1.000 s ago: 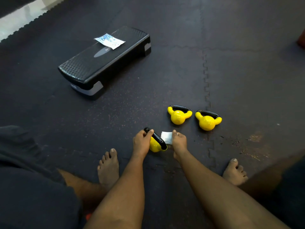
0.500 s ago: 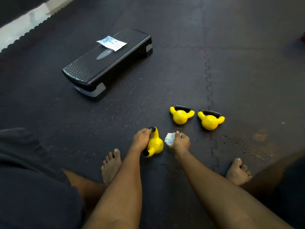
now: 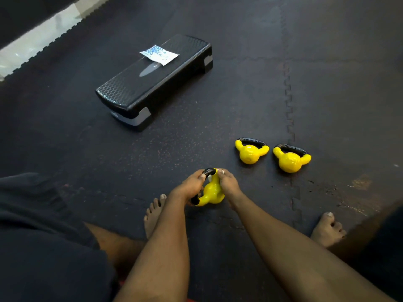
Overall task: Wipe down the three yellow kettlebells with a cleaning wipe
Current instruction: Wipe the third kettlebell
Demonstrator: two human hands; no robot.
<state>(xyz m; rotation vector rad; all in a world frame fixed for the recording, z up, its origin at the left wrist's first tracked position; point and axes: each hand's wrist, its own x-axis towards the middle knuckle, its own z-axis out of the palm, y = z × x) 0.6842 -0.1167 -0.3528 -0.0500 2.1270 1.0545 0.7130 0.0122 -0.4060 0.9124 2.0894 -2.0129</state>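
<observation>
A small yellow kettlebell (image 3: 211, 192) with a black handle lies tilted on the dark floor mat between my hands. My left hand (image 3: 189, 186) grips its black handle from the left. My right hand (image 3: 228, 183) presses against its right side, fingers curled; the white wipe it held is almost wholly hidden under that hand. Two more yellow kettlebells stand upright beyond, one (image 3: 250, 153) in the middle and one (image 3: 291, 161) to its right, both untouched.
A black aerobic step (image 3: 152, 83) lies at the back left with a white and blue wipe packet (image 3: 158, 54) on top. My bare feet (image 3: 153, 214) (image 3: 327, 229) rest on the mat on either side. A pale floor strip runs along the far left.
The kettlebell has been turned so its handle points left and away. My right hand moved in from beside it with the wipe and now presses onto its right side.
</observation>
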